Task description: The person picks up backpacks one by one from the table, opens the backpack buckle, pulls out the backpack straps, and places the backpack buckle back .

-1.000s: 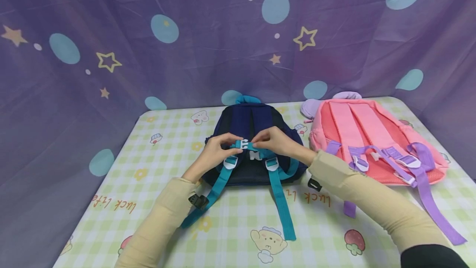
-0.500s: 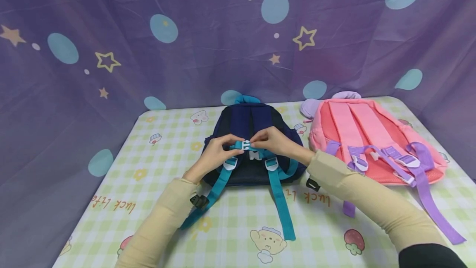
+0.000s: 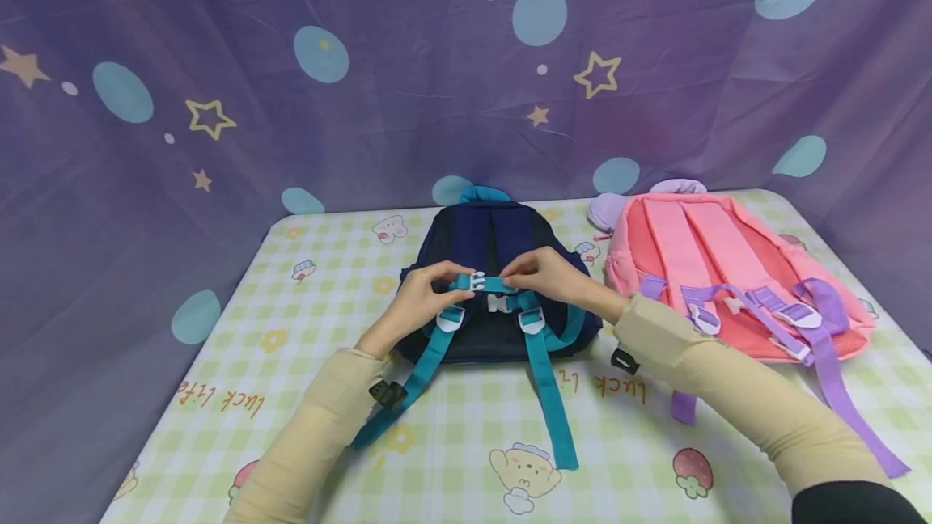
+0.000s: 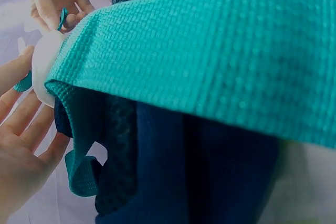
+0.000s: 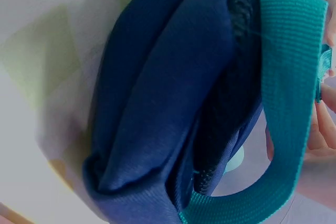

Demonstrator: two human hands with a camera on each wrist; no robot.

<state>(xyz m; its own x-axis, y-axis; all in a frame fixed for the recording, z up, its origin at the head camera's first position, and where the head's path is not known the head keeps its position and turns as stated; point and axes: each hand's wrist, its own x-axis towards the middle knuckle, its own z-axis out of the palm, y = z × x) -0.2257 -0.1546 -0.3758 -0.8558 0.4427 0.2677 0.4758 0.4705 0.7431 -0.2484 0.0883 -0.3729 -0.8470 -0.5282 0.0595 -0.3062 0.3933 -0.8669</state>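
Note:
In the head view a navy backpack [image 3: 473, 237] lies with its strap side up. Above its lower half, my left hand [image 3: 422, 297] pinches a teal strap beside a white buckle [image 3: 476, 281]. My right hand [image 3: 549, 277] pinches the same strap [image 3: 497, 285] farther right, and the strap runs straight between the two hands. Just below it hangs another white buckle piece [image 3: 498, 304]. Wide teal webbing [image 4: 199, 51] crosses the left wrist view, with my left hand's spread fingers at its left. The right wrist view shows a teal loop [image 5: 291, 77] along the backpack's side, partly covering a hand.
A pink backpack [image 3: 717, 257] with purple straps [image 3: 837, 395] lies to the right. Two teal strap ends, including the right one [image 3: 553, 403], trail over the checked tablecloth [image 3: 437, 475]. Behind the table hangs a purple curtain [image 3: 408, 120].
My right hand has slid a little right, away from the white buckle, and more teal strap shows between them. The buckle shifted slightly right, then back left. My left hand stays nearly still.

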